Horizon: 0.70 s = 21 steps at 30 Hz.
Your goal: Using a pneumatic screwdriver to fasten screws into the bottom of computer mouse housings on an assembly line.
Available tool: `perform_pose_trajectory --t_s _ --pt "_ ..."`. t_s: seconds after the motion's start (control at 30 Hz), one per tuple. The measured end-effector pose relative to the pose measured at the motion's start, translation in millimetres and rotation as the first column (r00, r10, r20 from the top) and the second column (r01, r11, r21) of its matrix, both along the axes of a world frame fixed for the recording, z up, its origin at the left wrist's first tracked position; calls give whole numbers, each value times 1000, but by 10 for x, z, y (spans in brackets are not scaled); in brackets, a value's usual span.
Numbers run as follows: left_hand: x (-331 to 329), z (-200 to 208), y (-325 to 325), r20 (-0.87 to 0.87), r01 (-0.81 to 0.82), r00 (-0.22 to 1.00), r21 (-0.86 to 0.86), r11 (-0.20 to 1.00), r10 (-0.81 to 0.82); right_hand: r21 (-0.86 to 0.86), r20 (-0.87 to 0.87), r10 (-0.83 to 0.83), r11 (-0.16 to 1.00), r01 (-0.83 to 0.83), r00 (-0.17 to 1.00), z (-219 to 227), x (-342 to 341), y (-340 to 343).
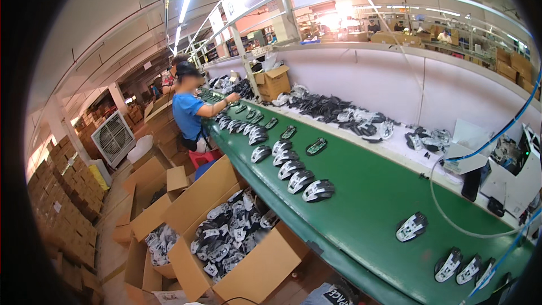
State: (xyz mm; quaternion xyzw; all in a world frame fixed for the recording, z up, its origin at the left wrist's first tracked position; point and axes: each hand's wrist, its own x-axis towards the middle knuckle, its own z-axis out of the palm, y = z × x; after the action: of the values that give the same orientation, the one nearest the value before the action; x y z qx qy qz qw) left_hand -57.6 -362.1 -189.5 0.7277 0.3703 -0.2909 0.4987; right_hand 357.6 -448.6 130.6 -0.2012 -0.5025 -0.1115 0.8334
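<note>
Neither my left hand nor my right hand shows. At the lower edge there is a bit of blue and dark cloth. Beside it, an open cardboard box holds a heap of black-and-white plastic shells. Across the green conveyor belt runs a row of similar curved shells. A single shell lies apart nearer to me, and several more are at the lower right. Green circuit boards in dark shells sit along the belt's far side.
A co-worker in a blue shirt sits at the belt's far left, one arm over it. Loose black and white parts cover the white ledge behind. A blue air hose and a pale cable hang at right. Stacked cartons stand left.
</note>
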Motion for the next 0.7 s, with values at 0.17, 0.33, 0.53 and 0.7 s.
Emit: perform_pose_trajectory --t_s 0.17,0.33,0.53,0.7 --pt "45 37 -108 58 -77 995 2 997 77 23 13 34 999 -34 999 34 -156 58" --pt "188 90 -89 72 -106 992 -6 994 106 46 36 21 999 -22 999 64 -176 77" --pt "168 108 -10 66 -173 983 -17 985 173 54 97 -9 999 4 995 110 -240 47" --pt "117 129 36 48 -232 971 -23 973 232 107 172 5 994 -24 985 98 24 -600"
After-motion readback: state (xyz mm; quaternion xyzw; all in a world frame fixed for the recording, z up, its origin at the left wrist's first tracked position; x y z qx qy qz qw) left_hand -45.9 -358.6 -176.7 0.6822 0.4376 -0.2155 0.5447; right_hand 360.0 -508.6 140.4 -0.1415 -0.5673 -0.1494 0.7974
